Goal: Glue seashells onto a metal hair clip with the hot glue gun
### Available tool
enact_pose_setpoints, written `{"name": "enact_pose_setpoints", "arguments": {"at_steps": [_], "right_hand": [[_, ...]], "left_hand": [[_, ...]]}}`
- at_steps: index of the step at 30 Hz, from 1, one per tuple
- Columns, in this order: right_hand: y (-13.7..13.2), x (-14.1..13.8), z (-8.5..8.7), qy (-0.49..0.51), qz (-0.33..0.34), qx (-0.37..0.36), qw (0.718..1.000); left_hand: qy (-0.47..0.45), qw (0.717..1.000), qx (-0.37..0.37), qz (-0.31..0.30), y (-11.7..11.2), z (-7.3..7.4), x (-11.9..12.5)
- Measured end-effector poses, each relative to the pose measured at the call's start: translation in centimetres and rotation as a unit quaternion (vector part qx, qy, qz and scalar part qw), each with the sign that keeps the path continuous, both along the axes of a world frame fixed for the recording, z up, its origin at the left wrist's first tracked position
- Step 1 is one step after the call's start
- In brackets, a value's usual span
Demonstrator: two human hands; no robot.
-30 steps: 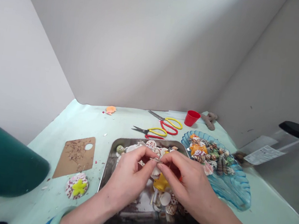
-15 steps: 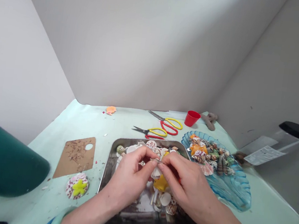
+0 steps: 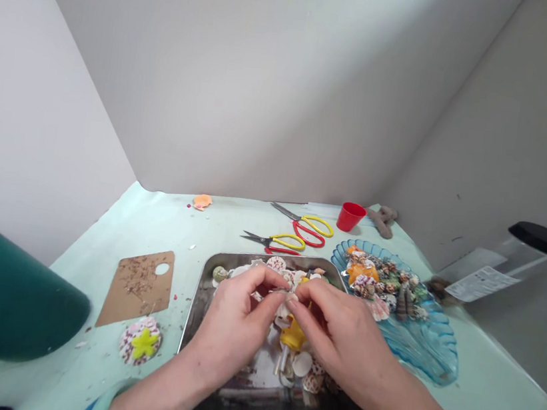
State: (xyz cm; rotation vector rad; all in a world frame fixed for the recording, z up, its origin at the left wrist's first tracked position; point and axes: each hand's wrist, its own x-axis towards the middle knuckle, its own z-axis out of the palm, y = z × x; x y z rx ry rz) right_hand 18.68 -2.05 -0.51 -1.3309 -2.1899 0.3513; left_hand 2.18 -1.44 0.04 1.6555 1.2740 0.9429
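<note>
Both hands meet above a steel tray filled with several seashells. My left hand and my right hand each pinch an end of a thin metal pin held level between their fingertips. Both hands are closed. A yellow piece shows in the tray just under the fingers, partly hidden by them. What else the right palm covers I cannot make out.
A blue glass shell-shaped dish of small shells stands right of the tray. Two yellow-and-red scissors and a red cup lie behind. A brown card, a shell-covered disc with a yellow star and a teal object are at left.
The hands have drawn slightly closer together and a little lower over the tray, still pinching the pin. Nothing else has moved.
</note>
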Motion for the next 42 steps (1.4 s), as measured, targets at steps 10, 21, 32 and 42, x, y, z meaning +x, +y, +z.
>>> {"name": "enact_pose_setpoints", "arguments": {"at_steps": [10,21,32,42], "right_hand": [[-0.61,-0.13,0.34,0.017,0.026,-0.041,0.999],[-0.29,-0.26,0.11,0.004,0.014,-0.058,0.998],[-0.34,-0.21,0.25,-0.012,-0.017,-0.042,0.999],[-0.24,-0.3,-0.08,-0.014,0.003,-0.043,0.999]], "left_hand": [[-0.088,0.991,-0.096,-0.023,0.1,0.4,-0.06],[-0.054,0.996,-0.071,-0.015,0.17,0.15,0.04],[0.078,0.995,0.057,-0.027,0.04,0.24,-0.34],[0.173,0.977,0.121,-0.02,-0.26,0.25,-0.3]]}}
